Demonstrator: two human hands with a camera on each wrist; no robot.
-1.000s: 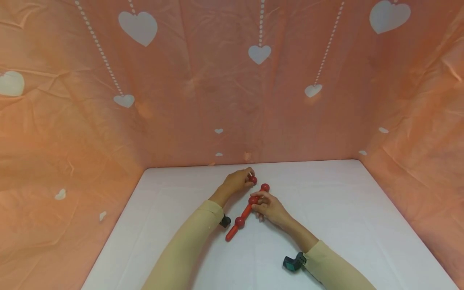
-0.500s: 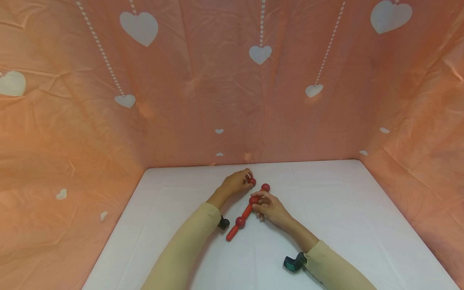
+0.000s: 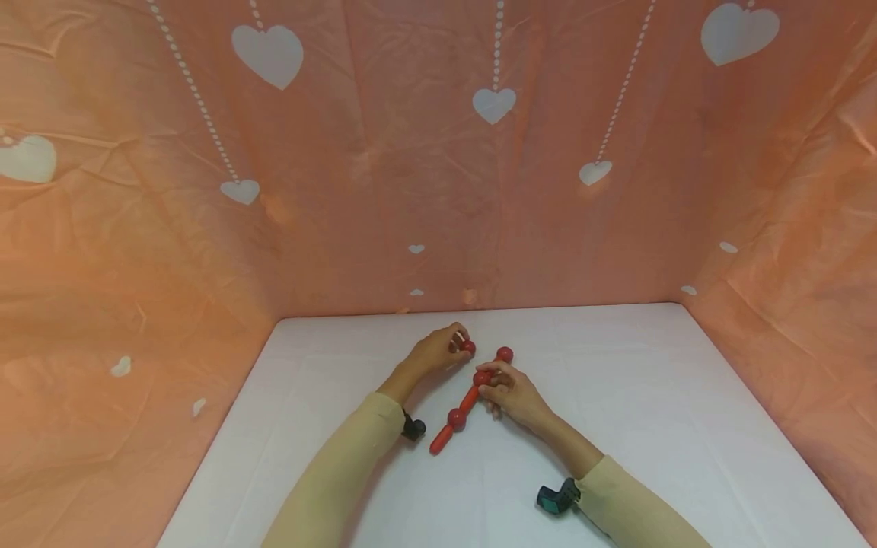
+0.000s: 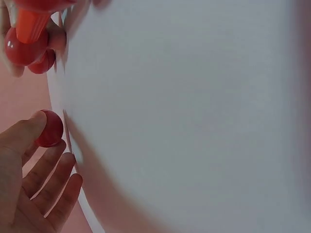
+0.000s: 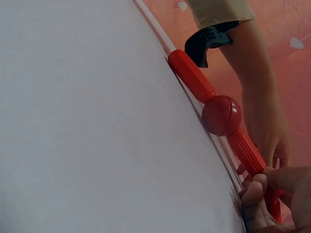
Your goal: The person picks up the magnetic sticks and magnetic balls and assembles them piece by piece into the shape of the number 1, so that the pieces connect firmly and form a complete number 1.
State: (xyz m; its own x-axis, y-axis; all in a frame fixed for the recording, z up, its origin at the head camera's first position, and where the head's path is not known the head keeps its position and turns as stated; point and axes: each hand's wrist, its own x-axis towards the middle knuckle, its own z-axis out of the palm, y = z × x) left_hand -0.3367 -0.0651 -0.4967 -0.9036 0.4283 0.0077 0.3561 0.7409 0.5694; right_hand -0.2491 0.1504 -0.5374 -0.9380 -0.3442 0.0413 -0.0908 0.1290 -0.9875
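A red ball (image 4: 50, 130) is pinched between the thumb and fingers of my left hand (image 3: 434, 352), a little to the left of the far end of a red stick (image 3: 470, 399) made of ribbed rods and balls in a line. My right hand (image 3: 518, 399) grips this stick near its upper ball, thumb and fingers around it. In the right wrist view, a lower ball (image 5: 221, 115) joins two ribbed rods, and the near rod (image 5: 190, 75) forms the free end. The right fingers partly hide the upper section. A dark end ball (image 3: 505, 354) tops the far end.
The white tabletop (image 3: 617, 396) lies under both hands. Behind it and at the sides hangs an orange cloth (image 3: 438, 190) with white hearts. Black camera mounts (image 3: 558, 498) sit on the wrists, the left one close to the stick's near end.
My left hand has drawn back to the left and slightly nearer with the red ball, widening the gap to the stick. The right hand and the stick look almost unmoved.
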